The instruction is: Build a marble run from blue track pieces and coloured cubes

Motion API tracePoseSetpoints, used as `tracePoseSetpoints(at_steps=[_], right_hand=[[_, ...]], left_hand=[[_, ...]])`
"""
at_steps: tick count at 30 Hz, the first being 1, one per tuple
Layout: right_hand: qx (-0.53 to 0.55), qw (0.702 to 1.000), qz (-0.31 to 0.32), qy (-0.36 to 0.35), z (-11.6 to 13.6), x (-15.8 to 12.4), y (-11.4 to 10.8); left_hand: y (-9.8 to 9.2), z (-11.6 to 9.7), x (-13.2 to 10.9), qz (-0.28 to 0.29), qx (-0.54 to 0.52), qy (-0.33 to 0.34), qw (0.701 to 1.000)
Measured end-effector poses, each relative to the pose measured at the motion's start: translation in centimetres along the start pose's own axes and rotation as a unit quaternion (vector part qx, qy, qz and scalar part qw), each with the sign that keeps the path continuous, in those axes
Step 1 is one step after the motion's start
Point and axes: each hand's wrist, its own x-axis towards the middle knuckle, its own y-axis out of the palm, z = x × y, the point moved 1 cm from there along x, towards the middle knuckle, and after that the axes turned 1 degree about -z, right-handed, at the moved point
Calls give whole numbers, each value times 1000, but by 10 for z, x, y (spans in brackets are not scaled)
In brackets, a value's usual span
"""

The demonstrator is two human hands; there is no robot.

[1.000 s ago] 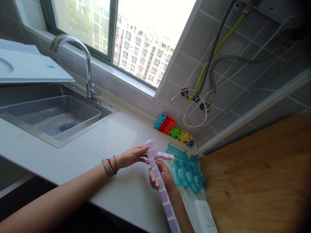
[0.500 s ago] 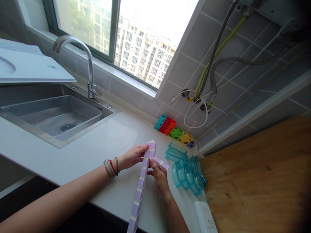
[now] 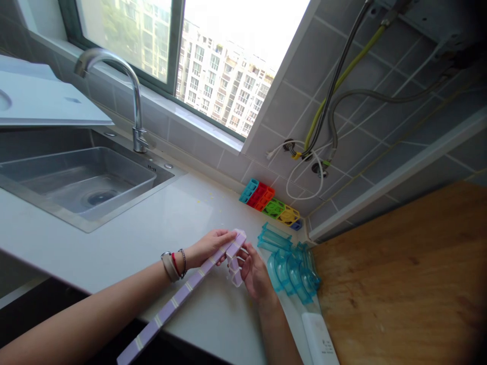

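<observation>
Both my hands grip a long purple segmented twist toy point(image 3: 178, 299) over the white counter point(image 3: 125, 238). My left hand point(image 3: 208, 247) is closed around the long straight run near its upper bend. That run slants down to the lower left, past the counter's front edge. My right hand point(image 3: 254, 274) is closed on the short end piece, which folds back down from the bend.
Clear blue curved track pieces point(image 3: 291, 263) lie just right of my hands. A row of coloured blocks point(image 3: 271, 204) stands against the tiled wall. A steel sink point(image 3: 76, 177) with a tap point(image 3: 133, 101) is at the left, a wooden surface point(image 3: 403, 284) at the right, a white block point(image 3: 319, 339) near the bottom.
The long run of the twist toy has swung from hanging lower right to slanting lower left. The short end piece has folded downward in my right hand.
</observation>
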Motion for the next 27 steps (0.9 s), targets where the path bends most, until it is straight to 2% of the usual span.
tracePoseSetpoints(at_steps=[4,11,16,19,21,24,27], right_hand=[[-26,1000,-11,12,-4,3,-5],[-49,997,-33,43,6,1,-21],[27,997,-45,52,20,-4,-29],[68,997,-8,24,25,-6,-29],[49,999,11,-13,24,-6,-27],[-98,987,-34,-121,18,-5,-23],[-274,934,-90,-212,13,-3,-20]], left_hand=[[3,5,-1,19,31,2,999],[1,9,0,-3,91,-35,995],[3,10,-2,16,110,-65,992],[2,11,-1,23,100,-85,991],[1,12,0,23,91,-91,991],[0,13,0,22,80,-99,992],[0,15,1,21,71,-95,993]])
